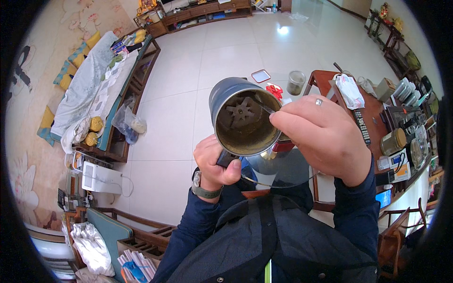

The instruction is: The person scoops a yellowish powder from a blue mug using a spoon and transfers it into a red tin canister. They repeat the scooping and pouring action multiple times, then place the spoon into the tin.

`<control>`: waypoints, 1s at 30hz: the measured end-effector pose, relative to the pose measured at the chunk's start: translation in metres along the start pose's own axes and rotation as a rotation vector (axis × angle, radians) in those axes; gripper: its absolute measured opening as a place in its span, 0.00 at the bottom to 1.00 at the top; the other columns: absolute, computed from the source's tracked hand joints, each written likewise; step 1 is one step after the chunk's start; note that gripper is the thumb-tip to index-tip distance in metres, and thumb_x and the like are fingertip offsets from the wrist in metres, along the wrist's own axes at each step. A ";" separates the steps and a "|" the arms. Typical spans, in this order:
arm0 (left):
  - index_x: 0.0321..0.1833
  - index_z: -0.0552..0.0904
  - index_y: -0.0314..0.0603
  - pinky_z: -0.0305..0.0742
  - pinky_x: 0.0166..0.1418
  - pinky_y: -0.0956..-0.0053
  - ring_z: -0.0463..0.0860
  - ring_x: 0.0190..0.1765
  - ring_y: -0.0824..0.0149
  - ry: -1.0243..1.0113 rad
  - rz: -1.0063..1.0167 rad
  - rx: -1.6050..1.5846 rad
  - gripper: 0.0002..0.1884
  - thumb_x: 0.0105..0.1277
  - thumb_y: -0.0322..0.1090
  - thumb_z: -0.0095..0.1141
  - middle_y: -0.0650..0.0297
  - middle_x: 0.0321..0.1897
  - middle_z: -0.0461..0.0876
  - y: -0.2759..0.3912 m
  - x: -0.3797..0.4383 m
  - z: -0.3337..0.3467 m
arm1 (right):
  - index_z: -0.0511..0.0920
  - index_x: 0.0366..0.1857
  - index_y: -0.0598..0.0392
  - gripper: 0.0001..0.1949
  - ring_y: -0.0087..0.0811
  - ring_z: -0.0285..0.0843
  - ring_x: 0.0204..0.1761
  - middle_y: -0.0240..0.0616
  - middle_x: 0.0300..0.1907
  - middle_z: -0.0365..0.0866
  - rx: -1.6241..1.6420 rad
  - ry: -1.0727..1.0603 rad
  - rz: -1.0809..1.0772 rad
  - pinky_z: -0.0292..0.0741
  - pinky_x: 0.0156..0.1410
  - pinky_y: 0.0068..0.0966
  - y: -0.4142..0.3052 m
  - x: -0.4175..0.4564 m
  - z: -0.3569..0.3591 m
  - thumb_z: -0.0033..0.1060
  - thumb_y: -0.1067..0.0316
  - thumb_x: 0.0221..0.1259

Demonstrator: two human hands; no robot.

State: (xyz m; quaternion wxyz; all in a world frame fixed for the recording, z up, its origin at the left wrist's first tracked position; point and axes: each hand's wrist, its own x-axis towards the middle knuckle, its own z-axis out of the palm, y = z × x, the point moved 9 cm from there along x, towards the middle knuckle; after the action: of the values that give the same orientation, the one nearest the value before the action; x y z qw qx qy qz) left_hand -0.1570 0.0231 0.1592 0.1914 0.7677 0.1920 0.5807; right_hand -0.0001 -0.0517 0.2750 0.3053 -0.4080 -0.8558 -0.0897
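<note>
My left hand (214, 161) grips the dark handle (225, 159) of a grinder cup (226, 88). The cup is tilted, its round mouth facing up toward me. Brownish powder coats the metal inner wall, and a star-shaped blade (241, 111) sits at the bottom. Pinched in my right hand (320, 138) is a thin utensil (263, 107), perhaps a spoon, that reaches into the cup along its right inner wall; its far end is hard to make out. A glass tabletop (279, 173) lies below the cup.
Beyond the cup stand a clear jar (296, 84) with dark contents, a red wrapper-like item (274, 91) and a small tray (261, 76). At right, a wooden table (376, 131) carries a remote control (361, 125) and a lidded jar (393, 141). A long wooden sofa (116, 85) stands left.
</note>
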 end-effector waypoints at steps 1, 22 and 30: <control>0.29 0.85 0.33 0.77 0.31 0.68 0.83 0.23 0.57 -0.002 0.000 0.001 0.20 0.58 0.49 0.59 0.56 0.21 0.83 0.000 0.000 0.001 | 0.83 0.48 0.59 0.16 0.47 0.85 0.41 0.45 0.41 0.85 -0.011 -0.010 0.013 0.81 0.46 0.37 0.001 -0.001 0.001 0.68 0.80 0.52; 0.28 0.85 0.33 0.78 0.31 0.67 0.83 0.23 0.57 -0.007 0.008 -0.002 0.18 0.54 0.46 0.59 0.55 0.21 0.83 0.004 -0.003 0.003 | 0.84 0.41 0.58 0.06 0.44 0.87 0.32 0.45 0.35 0.87 0.232 0.399 0.561 0.81 0.39 0.34 0.020 -0.059 0.012 0.65 0.72 0.64; 0.28 0.85 0.33 0.78 0.32 0.66 0.83 0.24 0.55 -0.025 0.035 -0.022 0.18 0.54 0.46 0.59 0.54 0.21 0.82 0.011 -0.001 0.006 | 0.84 0.44 0.61 0.07 0.43 0.89 0.36 0.48 0.38 0.88 0.222 0.492 0.451 0.83 0.44 0.32 0.017 -0.050 -0.017 0.66 0.77 0.64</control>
State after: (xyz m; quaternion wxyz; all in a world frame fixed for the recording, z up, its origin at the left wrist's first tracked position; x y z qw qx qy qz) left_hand -0.1508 0.0129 0.1627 0.1918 0.7760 0.1698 0.5764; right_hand 0.0443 -0.0797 0.2574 0.5568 -0.5174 -0.6494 -0.0221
